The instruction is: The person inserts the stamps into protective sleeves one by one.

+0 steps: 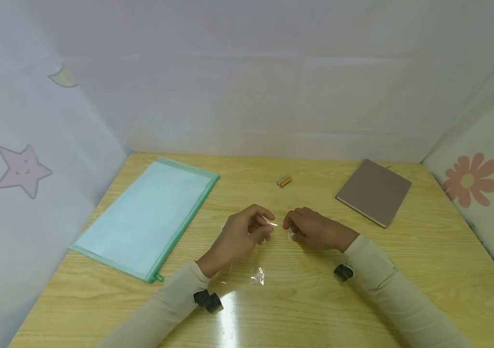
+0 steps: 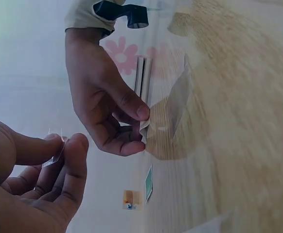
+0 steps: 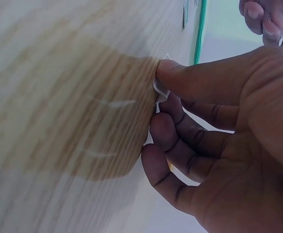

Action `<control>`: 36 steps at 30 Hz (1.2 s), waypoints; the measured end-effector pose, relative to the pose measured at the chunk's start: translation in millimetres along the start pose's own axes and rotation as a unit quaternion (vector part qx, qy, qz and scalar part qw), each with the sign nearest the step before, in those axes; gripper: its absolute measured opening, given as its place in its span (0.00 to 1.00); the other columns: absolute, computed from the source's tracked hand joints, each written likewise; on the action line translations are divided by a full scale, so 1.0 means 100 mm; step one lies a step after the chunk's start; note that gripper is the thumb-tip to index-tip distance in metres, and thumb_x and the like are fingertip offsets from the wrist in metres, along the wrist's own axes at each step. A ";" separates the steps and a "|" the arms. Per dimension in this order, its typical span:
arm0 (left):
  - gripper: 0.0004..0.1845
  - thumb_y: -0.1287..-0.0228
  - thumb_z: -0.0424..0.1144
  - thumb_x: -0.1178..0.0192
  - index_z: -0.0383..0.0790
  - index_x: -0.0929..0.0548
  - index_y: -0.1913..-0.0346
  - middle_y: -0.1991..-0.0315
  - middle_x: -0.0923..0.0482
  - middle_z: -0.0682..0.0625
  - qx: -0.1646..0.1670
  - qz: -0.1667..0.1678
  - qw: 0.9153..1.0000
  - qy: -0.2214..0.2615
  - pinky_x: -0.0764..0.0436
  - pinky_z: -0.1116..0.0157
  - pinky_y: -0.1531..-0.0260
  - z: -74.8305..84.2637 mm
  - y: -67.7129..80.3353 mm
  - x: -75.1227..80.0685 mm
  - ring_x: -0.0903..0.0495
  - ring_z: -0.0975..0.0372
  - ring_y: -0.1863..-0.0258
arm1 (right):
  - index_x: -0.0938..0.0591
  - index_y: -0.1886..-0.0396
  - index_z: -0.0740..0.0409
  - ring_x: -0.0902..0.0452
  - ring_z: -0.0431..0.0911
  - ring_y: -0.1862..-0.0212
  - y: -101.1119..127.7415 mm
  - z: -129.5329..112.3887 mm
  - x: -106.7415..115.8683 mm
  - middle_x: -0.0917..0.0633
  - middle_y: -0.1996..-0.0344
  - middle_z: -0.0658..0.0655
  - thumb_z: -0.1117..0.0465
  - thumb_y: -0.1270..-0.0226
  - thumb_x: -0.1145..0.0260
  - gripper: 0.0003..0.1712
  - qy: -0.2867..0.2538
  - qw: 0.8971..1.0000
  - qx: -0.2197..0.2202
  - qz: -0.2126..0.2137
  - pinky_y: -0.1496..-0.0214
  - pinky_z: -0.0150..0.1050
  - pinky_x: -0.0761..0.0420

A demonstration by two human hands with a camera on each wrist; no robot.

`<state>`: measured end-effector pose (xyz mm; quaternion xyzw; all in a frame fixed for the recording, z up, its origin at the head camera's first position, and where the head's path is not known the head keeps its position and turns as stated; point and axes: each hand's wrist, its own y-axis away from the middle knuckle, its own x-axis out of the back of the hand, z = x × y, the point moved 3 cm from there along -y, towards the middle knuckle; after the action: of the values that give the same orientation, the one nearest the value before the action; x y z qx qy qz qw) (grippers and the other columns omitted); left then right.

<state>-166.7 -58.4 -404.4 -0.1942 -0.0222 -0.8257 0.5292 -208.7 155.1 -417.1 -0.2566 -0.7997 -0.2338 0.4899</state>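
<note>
My left hand [image 1: 240,234] pinches a small piece of clear plastic [image 2: 56,158] between thumb and index finger, above the table. Facing it across a narrow gap, my right hand [image 1: 316,229] has a small whitish piece [image 3: 162,91] between thumb and fingers, low over the wood. Whether that piece is paper or film I cannot tell. Beneath the left hand, partly covered in the head view, lies a small green-faced piece [image 2: 149,183]. A crinkled clear plastic scrap [image 1: 257,276] lies on the table nearer to me.
A pale zip pouch with green edging [image 1: 142,217] lies at the left of the wooden table [image 1: 316,309]. Toward the back sits a small orange block [image 1: 284,181]. At the right is a brown notebook [image 1: 374,193]. Printed sheets surround the table.
</note>
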 end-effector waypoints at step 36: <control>0.13 0.25 0.36 0.42 0.40 0.23 0.42 0.60 0.21 0.42 0.030 0.079 0.993 0.080 0.19 0.65 0.71 -0.10 -0.03 0.15 0.20 0.48 0.68 | 0.24 0.56 0.50 0.33 0.41 0.64 0.07 0.04 -0.06 0.26 0.65 0.45 0.65 0.27 0.35 0.07 -0.010 0.999 0.014 0.036 0.60 0.37 0.26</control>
<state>-177.7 -72.9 -407.4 -0.1131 0.0106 -0.7932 0.5983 -204.3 162.0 -423.0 -0.2809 -0.7977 -0.2024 0.4937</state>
